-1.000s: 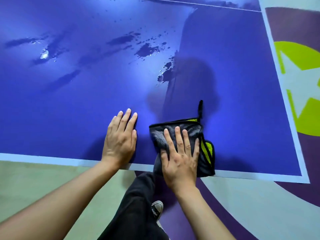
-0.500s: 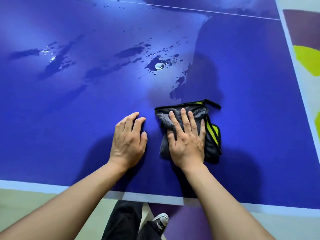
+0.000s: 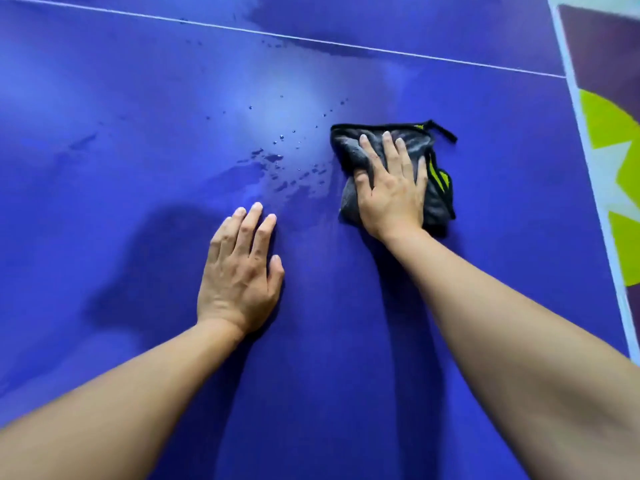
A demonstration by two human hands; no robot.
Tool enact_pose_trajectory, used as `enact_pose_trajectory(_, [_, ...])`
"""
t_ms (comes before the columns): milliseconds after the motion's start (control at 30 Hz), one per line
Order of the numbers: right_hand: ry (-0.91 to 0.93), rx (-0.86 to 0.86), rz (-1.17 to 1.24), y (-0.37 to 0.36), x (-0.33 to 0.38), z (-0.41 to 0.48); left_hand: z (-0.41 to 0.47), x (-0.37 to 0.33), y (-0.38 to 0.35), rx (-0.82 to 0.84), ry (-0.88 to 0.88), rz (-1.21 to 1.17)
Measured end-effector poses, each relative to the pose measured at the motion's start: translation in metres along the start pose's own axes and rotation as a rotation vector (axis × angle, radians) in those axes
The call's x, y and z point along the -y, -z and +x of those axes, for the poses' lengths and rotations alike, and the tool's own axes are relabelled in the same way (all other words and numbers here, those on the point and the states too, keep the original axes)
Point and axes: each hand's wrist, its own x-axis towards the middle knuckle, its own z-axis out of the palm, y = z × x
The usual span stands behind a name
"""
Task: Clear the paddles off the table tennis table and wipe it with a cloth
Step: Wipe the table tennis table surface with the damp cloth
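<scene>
Leaned over the blue table (image 3: 138,98), crossed at its far side by a white line (image 3: 346,46). Rested the left hand (image 3: 239,275) flat on it, fingers straight. Pressed the right hand (image 3: 391,188), fingers spread, onto the dark cloth (image 3: 346,150), just right of the water drops (image 3: 277,168).

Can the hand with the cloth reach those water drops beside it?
Probably yes. The right hand presses the cloth flat on the table, the water drops lie just to its left, and nothing stands between them.
</scene>
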Motion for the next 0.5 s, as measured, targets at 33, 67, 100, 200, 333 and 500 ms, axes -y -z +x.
enact_pose_trajectory(33, [-0.003,0.006,-0.003,0.001,0.002,0.021,0.001,0.000,0.001,0.009,0.006,0.004])
enact_pose_trajectory(67, [-0.005,0.013,0.000,0.001,0.004,0.040,0.003,0.000,0.002,0.017,0.005,0.011])
enact_pose_trajectory(100, [-0.010,0.015,0.003,0.001,0.006,0.059,0.004,0.001,0.002,0.023,0.002,0.017])
enact_pose_trajectory(200, [-0.020,0.017,-0.003,-0.001,0.009,0.107,0.004,0.006,-0.002,0.025,-0.002,0.037])
enact_pose_trajectory(333, [-0.061,0.025,0.002,-0.001,0.019,0.162,0.005,0.007,-0.005,0.041,-0.015,0.041])
enact_pose_trajectory(500, [-0.117,0.030,0.045,0.000,0.029,0.187,0.006,0.009,-0.006,0.058,-0.017,0.039])
